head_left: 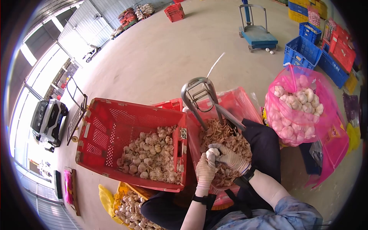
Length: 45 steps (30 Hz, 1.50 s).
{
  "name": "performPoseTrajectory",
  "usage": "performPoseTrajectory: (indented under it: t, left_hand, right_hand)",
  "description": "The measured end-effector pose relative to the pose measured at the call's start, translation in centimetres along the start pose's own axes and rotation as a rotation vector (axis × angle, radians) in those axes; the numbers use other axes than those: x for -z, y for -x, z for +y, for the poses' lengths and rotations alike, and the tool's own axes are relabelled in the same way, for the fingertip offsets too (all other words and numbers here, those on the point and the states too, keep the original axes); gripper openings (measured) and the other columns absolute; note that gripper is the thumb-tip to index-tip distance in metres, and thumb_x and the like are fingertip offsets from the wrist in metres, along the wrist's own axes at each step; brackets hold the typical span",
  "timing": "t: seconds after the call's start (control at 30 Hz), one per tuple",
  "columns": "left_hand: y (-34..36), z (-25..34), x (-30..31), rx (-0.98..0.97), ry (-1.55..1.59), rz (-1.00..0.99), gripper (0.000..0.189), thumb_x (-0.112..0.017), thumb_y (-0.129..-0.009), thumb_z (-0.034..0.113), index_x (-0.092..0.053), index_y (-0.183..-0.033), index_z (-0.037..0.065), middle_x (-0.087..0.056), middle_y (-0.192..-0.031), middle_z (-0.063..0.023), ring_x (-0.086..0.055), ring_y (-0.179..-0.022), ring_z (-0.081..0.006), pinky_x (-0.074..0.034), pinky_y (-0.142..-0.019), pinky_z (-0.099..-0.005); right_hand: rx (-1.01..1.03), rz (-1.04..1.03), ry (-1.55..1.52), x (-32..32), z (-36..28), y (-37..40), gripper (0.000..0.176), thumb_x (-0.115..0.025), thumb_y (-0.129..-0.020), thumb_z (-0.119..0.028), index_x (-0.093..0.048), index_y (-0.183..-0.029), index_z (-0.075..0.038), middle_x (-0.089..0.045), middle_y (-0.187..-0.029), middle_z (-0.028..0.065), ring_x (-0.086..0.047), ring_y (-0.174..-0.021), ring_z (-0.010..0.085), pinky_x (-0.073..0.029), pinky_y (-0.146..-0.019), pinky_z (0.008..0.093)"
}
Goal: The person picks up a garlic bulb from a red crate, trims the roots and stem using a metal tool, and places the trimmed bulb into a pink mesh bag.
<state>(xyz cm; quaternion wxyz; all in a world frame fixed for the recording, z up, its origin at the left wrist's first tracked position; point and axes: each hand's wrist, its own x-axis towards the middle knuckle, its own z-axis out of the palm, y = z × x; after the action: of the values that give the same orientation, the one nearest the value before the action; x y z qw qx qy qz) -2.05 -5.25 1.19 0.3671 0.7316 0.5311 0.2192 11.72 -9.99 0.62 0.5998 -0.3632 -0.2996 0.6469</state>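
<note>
Over a container of brown garlic stems and skins (pixel 226 142), my two gloved hands meet at a whitish garlic bulb (pixel 212 153). My left hand (pixel 205 171) is closed around the bulb from below. The fingers of my right hand (pixel 233 158) are bent and press against its upper right side; whether they hold anything else is hidden. Just beyond my hands stands a bent metal tube frame (pixel 199 96). To the left, a large red crate (pixel 101 134) holds many untrimmed garlic bulbs (pixel 149 155).
A pink mesh bag of white garlic (pixel 295 111) stands at my right. A yellow crate of garlic (pixel 132 205) sits at lower left. Farther off are a blue platform cart (pixel 258 37), blue crates (pixel 303 52), a flat trolley (pixel 78 115) and a parked vehicle (pixel 48 122).
</note>
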Motion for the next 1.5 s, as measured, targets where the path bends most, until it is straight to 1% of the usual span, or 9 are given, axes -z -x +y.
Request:
performPoseTrajectory:
  t: [0.07, 0.13, 0.37, 0.57, 0.8, 0.87, 1.23, 1.43, 1.5]
  left_hand:
    - [-0.1, -2.4, -1.6, -0.055, 0.084, 0.052, 0.047, -0.041, -0.099, 0.045, -0.057, -0.095, 0.001, -0.065, -0.080, -0.0132, -0.063, -0.076, -0.0268, -0.048, -0.067, -0.0352]
    - [-0.1, -2.8, -2.1, 0.023, 0.685, 0.060, 0.044, -0.041, -0.098, 0.041, -0.057, -0.089, 0.001, -0.060, -0.076, -0.0182, -0.059, -0.069, -0.0279, -0.045, -0.063, -0.0389]
    - [-1.6, -6.3, -2.4, 0.081, 0.351, 0.079, 0.033, -0.046, -0.099, 0.035, -0.057, -0.088, 0.006, -0.052, -0.076, 0.0023, -0.047, -0.069, -0.0075, -0.041, -0.061, -0.0251]
    - [-0.8, -2.3, -0.4, 0.129, 0.611, -0.156, 0.050, -0.050, -0.094, 0.054, -0.053, -0.115, 0.009, -0.055, -0.084, 0.0039, -0.044, -0.062, -0.0038, -0.035, -0.054, -0.0193]
    - [-0.5, -1.8, -0.8, 0.250, 0.901, -0.276, 0.040, -0.052, -0.094, 0.051, -0.058, -0.102, 0.012, -0.054, -0.083, 0.0060, -0.043, -0.062, -0.0030, -0.033, -0.051, -0.0198]
    - [-1.1, -2.6, -1.8, 0.221, 0.990, -0.107, 0.040, -0.047, -0.097, 0.044, -0.058, -0.110, 0.008, -0.054, -0.083, 0.0040, -0.048, -0.071, -0.0058, -0.042, -0.064, -0.0220]
    - [0.5, 1.2, 0.1, 0.177, 0.911, -0.242, 0.055, -0.048, -0.095, 0.054, -0.055, -0.126, 0.010, -0.050, -0.073, 0.0076, -0.038, -0.056, -0.0016, -0.029, -0.049, -0.0170]
    - [0.8, 2.3, 0.3, 0.112, 0.859, -0.178, 0.049, -0.064, -0.091, 0.019, -0.045, -0.133, 0.005, -0.056, -0.098, 0.0019, -0.052, -0.085, -0.0058, -0.046, -0.076, -0.0210]
    - [0.4, 1.0, 1.2, 0.180, 0.881, -0.389, 0.053, -0.066, -0.085, 0.004, -0.043, -0.133, 0.004, -0.055, -0.105, 0.0002, -0.052, -0.097, -0.0084, -0.045, -0.088, -0.0234]
  right_hand:
    - [-0.031, -0.003, -0.159, -0.7, -0.2, 0.5, 0.054, -0.069, -0.087, -0.014, -0.046, -0.135, -0.006, -0.055, -0.118, 0.0019, -0.056, -0.107, 0.0132, -0.048, -0.092, 0.0264]
    - [-0.057, -0.009, -0.319, -0.7, 0.1, 0.3, 0.054, -0.069, -0.086, -0.016, -0.046, -0.134, -0.006, -0.056, -0.117, 0.0024, -0.057, -0.104, 0.0129, -0.049, -0.090, 0.0257]
    - [-0.036, -0.030, -0.513, 0.8, 1.4, -0.5, 0.054, -0.067, -0.088, -0.018, -0.044, -0.135, -0.005, -0.057, -0.111, 0.0039, -0.059, -0.094, 0.0125, -0.050, -0.084, 0.0243]
    - [0.037, -0.041, 0.081, 0.4, 1.4, -0.9, 0.037, -0.056, -0.095, -0.013, -0.051, -0.130, -0.001, -0.057, -0.120, 0.0021, -0.053, -0.105, 0.0089, -0.042, -0.095, 0.0236]
    - [0.095, 0.146, 0.196, 1.0, 4.3, -1.6, 0.039, -0.055, -0.097, -0.022, -0.049, -0.131, -0.002, -0.057, -0.120, 0.0054, -0.053, -0.107, 0.0110, -0.045, -0.093, 0.0259]
    - [0.368, 0.164, 0.669, -0.7, 3.0, -1.0, 0.046, -0.061, -0.093, -0.021, -0.046, -0.131, -0.001, -0.057, -0.118, 0.0084, -0.053, -0.106, 0.0128, -0.044, -0.092, 0.0284]
    - [0.269, 0.222, 0.020, 1.0, 5.2, -2.4, 0.036, -0.046, -0.101, -0.030, -0.060, -0.114, 0.001, -0.062, -0.095, 0.0009, -0.055, -0.088, 0.0092, -0.047, -0.083, 0.0249]
    - [0.208, 0.253, 0.017, 0.0, 2.2, -1.0, 0.028, -0.053, -0.098, -0.025, -0.063, -0.108, -0.001, -0.062, -0.089, -0.0003, -0.055, -0.083, 0.0084, -0.046, -0.079, 0.0239]
    - [0.119, 0.088, 0.169, 0.4, 1.3, -1.3, 0.022, -0.054, -0.097, -0.021, -0.064, -0.099, -0.002, -0.062, -0.086, -0.0006, -0.055, -0.081, 0.0073, -0.046, -0.078, 0.0235]
